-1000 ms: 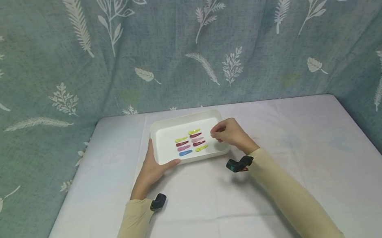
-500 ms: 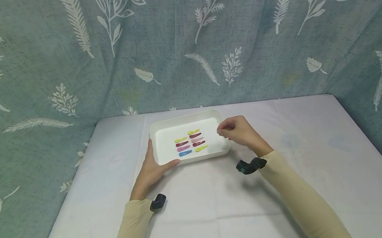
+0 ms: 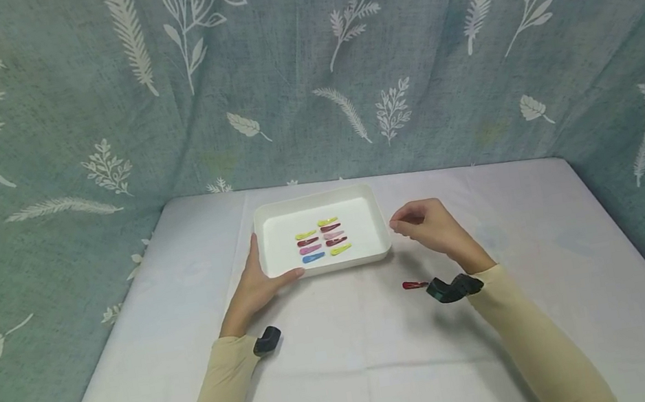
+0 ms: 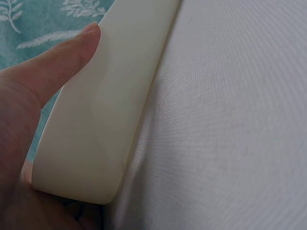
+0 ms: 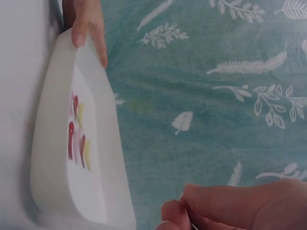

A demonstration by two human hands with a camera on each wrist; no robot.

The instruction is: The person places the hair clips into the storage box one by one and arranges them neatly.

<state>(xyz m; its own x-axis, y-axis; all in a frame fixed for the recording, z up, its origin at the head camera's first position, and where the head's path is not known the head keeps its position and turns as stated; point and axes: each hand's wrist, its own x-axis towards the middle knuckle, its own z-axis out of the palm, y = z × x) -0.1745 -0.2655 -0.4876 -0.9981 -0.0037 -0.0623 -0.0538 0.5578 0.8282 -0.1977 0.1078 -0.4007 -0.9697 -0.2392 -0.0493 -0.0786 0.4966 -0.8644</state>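
A shallow white tray (image 3: pixel 363 222) holds several snap hair clips in two columns. The left column has a yellow, a dark red, a pink and a blue hair clip (image 3: pixel 314 258); yellow, red and pink ones make up the right. My left hand (image 3: pixel 257 286) holds the tray at its near left corner, thumb along the front wall, as the left wrist view shows. Just beyond the tray's right end, my right hand (image 3: pixel 429 227) hovers with fingers loosely curled and thumb near the index fingertip; nothing shows between them. A red hair clip (image 3: pixel 415 284) lies on the table below that hand.
White cloth covers the table (image 3: pixel 324 381). Behind and at the sides hangs a blue-green curtain (image 3: pixel 299 128) with white leaf prints. A black wrist camera (image 3: pixel 454 288) on the right sleeve overlaps the loose red clip's end in the head view.
My right hand has moved rightward from over the tray to outside its right end. The red clip on the table has come into view from behind the wrist camera. My left hand stays put.
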